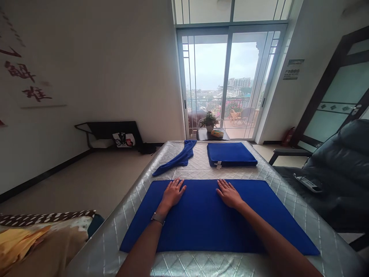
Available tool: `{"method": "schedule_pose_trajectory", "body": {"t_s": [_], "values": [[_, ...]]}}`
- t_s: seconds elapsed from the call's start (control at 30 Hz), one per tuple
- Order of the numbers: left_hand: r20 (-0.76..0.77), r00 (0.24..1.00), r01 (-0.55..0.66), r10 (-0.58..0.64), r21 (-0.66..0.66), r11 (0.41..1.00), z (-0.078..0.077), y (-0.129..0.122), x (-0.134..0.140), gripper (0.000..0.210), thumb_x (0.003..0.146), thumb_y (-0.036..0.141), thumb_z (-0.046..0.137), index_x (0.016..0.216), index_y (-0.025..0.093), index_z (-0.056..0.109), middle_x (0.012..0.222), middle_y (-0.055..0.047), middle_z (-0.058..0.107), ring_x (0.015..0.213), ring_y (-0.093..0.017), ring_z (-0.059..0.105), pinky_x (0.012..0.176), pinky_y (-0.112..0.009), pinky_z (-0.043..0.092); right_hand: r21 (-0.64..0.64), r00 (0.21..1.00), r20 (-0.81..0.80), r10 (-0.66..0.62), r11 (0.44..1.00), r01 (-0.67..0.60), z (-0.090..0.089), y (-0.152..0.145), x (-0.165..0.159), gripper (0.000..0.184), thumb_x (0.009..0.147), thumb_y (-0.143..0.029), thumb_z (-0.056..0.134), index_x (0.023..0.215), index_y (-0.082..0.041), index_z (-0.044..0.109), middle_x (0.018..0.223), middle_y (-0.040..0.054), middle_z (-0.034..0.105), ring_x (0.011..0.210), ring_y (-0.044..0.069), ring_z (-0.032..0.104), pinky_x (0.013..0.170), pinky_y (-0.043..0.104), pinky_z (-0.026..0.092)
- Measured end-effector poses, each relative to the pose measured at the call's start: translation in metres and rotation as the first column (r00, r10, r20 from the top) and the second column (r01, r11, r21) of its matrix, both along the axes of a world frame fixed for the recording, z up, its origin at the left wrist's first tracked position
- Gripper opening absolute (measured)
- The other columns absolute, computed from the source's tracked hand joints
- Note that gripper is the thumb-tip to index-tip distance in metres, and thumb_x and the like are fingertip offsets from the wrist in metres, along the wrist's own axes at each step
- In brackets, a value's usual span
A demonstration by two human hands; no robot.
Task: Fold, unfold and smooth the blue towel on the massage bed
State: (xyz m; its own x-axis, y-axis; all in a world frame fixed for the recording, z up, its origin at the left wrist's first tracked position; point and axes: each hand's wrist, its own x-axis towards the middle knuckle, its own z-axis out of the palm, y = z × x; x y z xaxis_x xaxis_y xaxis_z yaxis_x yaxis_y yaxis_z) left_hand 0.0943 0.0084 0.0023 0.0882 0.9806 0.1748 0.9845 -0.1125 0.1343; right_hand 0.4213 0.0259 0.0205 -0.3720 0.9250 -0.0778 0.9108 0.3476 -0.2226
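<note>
A blue cloth [201, 223] lies spread flat and smooth across the near part of the table [198, 265]. My left hand [173, 193] rests palm down near its far left edge, fingers stretched out. Palm down near the far edge, to the right of the middle, is my right hand [229, 193], also with its fingers extended. Neither hand grips anything. Beyond the right hand sits a neat stack of folded blue cloths [232, 153] with a white tag at its front. A crumpled, twisted blue cloth [180, 159] lies beyond the left hand.
A quilted silver cover lies over the table. A dark armchair [340, 181] with a remote-like handset [308, 183] stands to the right. Past the far edge, a small table [201, 134] holds a potted plant [210, 121]. Fabric items [25, 242] are heaped at lower left.
</note>
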Motion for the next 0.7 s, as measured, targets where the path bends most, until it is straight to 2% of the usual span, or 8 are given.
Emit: {"method": "schedule_pose_trajectory", "body": {"t_s": [0.17,0.3,0.47,0.57,0.63,0.7], "values": [[-0.011,1.000,0.003,-0.003,-0.007,1.000,-0.003,0.002,-0.002,0.060,0.104,0.052,0.027,0.153,0.021,0.043,0.161,-0.009,0.041,0.151,-0.026,0.032,0.124,-0.047,0.025,0.080,0.979,0.080,-0.189,0.980,0.182,-0.013,0.011,0.098,0.068,0.103,-0.052,0.019,0.162,-0.020,0.025,0.168,0.0048,0.020,0.155,0.019,0.013,0.126,0.043,0.011],[-0.012,1.000,0.005,-0.005,-0.014,1.000,-0.004,0.003,-0.003,0.061,0.104,0.053,0.027,0.154,0.022,0.042,0.162,-0.008,0.039,0.151,-0.024,0.031,0.125,-0.046,0.024,0.134,0.923,0.125,-0.363,0.928,0.347,-0.024,0.019,0.158,0.067,0.102,-0.044,0.021,0.161,-0.012,0.026,0.167,0.0095,0.023,0.154,0.023,0.018,0.125,0.045,0.015],[-0.035,0.999,0.002,-0.003,-0.054,0.999,-0.005,0.006,-0.006,0.062,0.104,0.054,0.025,0.156,0.024,0.038,0.165,-0.008,0.034,0.153,-0.023,0.027,0.125,-0.047,0.020,0.144,0.904,0.114,-0.412,0.907,0.396,-0.026,0.018,0.165,0.067,0.103,-0.046,0.019,0.161,-0.012,0.026,0.168,0.0090,0.021,0.155,0.023,0.018,0.126,0.044,0.014],[-0.070,0.997,-0.024,0.014,-0.151,0.988,0.000,0.011,-0.008,0.065,0.103,0.056,0.026,0.158,0.022,0.033,0.166,-0.009,0.028,0.154,-0.026,0.023,0.124,-0.050,0.021,0.128,0.905,0.094,-0.415,0.906,0.403,-0.024,0.017,0.161,0.067,0.103,-0.047,0.020,0.161,-0.014,0.027,0.168,0.0083,0.021,0.155,0.023,0.017,0.125,0.045,0.014],[-0.097,0.995,-0.042,0.023,-0.200,0.979,0.006,0.013,-0.001,0.069,0.103,0.059,0.024,0.158,0.018,0.033,0.166,-0.012,0.026,0.154,-0.027,0.023,0.124,-0.050,0.021,0.120,0.905,0.073,-0.419,0.905,0.409,-0.023,0.017,0.160,0.067,0.103,-0.047,0.021,0.161,-0.015,0.028,0.168,0.0080,0.021,0.155,0.023,0.017,0.126,0.045,0.013],[-0.111,0.994,-0.041,0.021,-0.179,0.983,0.011,0.014,0.016,0.074,0.102,0.061,0.021,0.157,0.014,0.034,0.166,-0.014,0.025,0.154,-0.028,0.021,0.125,-0.049,0.019,0.118,0.905,0.052,-0.422,0.903,0.414,-0.023,0.017,0.161,0.067,0.103,-0.047,0.022,0.161,-0.015,0.028,0.168,0.0081,0.022,0.155,0.023,0.017,0.126,0.045,0.012]]}}
